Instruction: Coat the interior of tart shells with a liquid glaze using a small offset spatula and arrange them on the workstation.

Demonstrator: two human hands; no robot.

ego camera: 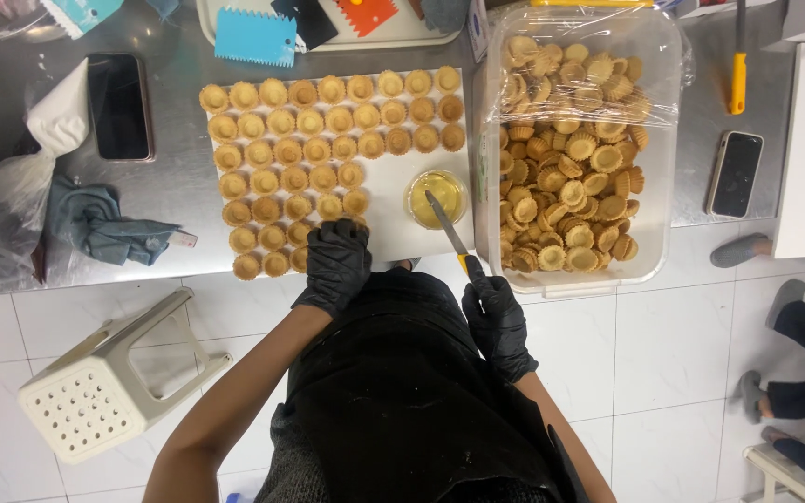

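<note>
From the head camera: the right hand [498, 321] is gripping a thin-bladed knife [446, 227], its tip dipping into the small bowl of yellow liquid [436, 197] just ahead. The left hand [334, 265] is closing over a tart shell [301, 258] — the coating step, judging by this; next comes a light, even stroke.

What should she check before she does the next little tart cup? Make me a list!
1. Right hand grips the knife by its handle: ok.
2. Knife tip reaches the small bowl of yellow filling: ok.
3. Left hand rests on a tart shell at the near edge of the white board: ok.
4. Tart shells sit in neat rows: ok.
5. Spare shells in the plastic container: plenty, ok.
6. Filling loaded on the blade: cannot tell.
</note>
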